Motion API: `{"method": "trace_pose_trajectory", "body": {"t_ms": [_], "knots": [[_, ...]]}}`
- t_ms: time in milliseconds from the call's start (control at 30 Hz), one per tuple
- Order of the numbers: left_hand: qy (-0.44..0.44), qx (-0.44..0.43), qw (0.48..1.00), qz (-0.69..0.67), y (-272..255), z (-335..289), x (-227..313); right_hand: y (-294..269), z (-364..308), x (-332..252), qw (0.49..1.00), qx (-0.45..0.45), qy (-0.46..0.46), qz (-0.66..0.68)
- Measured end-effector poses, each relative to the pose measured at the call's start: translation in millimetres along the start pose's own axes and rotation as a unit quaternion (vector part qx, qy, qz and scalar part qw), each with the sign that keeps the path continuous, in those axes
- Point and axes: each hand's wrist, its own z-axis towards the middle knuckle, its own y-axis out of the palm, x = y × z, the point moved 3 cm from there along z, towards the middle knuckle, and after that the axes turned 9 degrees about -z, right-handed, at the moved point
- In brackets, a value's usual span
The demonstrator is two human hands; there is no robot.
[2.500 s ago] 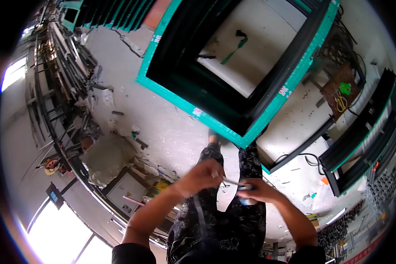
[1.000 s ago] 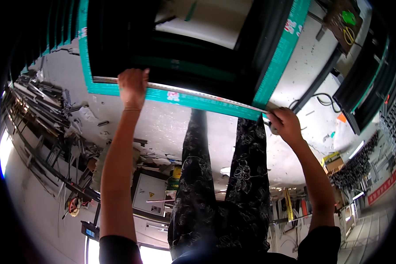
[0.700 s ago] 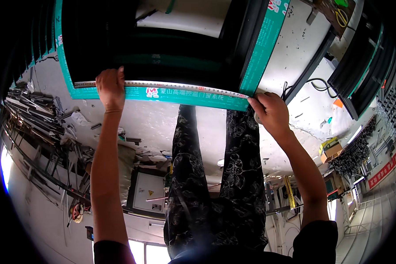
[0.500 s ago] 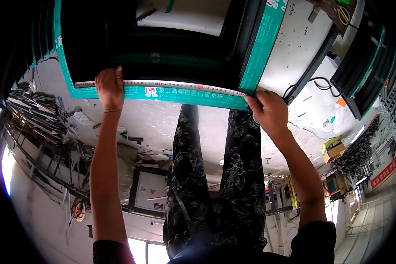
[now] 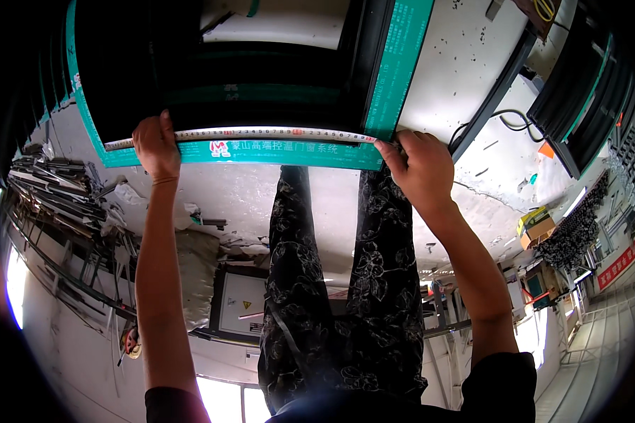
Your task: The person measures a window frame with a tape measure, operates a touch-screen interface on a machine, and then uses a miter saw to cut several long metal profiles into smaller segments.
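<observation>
A black window frame [image 5: 355, 77] with green printed protective film [image 5: 282, 156] lies in front of me. The pale blade of a tape measure [image 5: 275, 132] stretches along its near side. My left hand [image 5: 156, 149] is closed over the near rail toward the left, thumb lying across the blade. Past that hand the blade runs on to the left inner corner. At the near right corner my right hand [image 5: 425, 173] is closed around the blade's other end, thumb pressed by it. The tape's case is mostly hidden in that palm.
Scrap metal profiles [image 5: 56, 190] are piled on the floor at left. Dark frames with green strips [image 5: 578, 99] stand at right, near a black cable [image 5: 511, 125] and a long dark profile [image 5: 492, 95]. A yellow cardboard box [image 5: 536, 227] sits farther right.
Frame, tape and both hands appear shifted slightly left in the view. My right hand has turned a little at the corner, its fingers now higher beside the frame. Both hands keep their hold.
</observation>
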Motion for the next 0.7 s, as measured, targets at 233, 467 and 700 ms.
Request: {"method": "trace_pose_trajectory", "body": {"t_ms": [233,467,700], "knots": [[0.004,0.007,1.000,0.006,-0.4,1.0,3.1,3.6,-0.5,1.2,0.999,0.029,-0.021,0.008],[0.019,0.016,1.000,-0.002,-0.8,3.1,7.2,4.8,-1.2,3.6,0.999,0.022,-0.028,-0.005],[0.008,-0.003,1.000,0.003,0.0,2.7,3.9,4.2,0.0,2.2,0.999,0.032,-0.041,-0.010]]}}
